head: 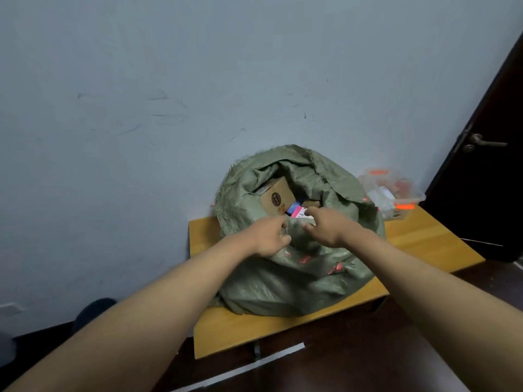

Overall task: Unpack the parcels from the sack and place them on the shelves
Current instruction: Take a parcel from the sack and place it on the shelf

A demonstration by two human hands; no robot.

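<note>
Head view: A green woven sack is sitting on a low wooden table against a pale wall, its mouth gaping upward. Both hands are working at the near lip of that mouth. The left hand is gripping the sack's edge — fingers curled into the fabric, holding nothing else. The right hand is resting over the rim with fingers bent, reaching toward the contents; whether it is pinching the fabric or a parcel cannot be told from this angle.

Inside the opening a cardboard box is lying tilted, a dark round mark on its face, and just beside it a pink and blue packet is showing, close to the right fingertips. A clear plastic bin with orange clips is standing on the table behind the sack. No shelves are appearing in frame.

Judgement: the step in hand is opening the sack to reach the first parcels — unpacking is barely beginning. The next move is likely calling for the left hand to be holding the lip down while the right is closing on the nearest parcel and lifting it clear of the loose fabric.
</note>
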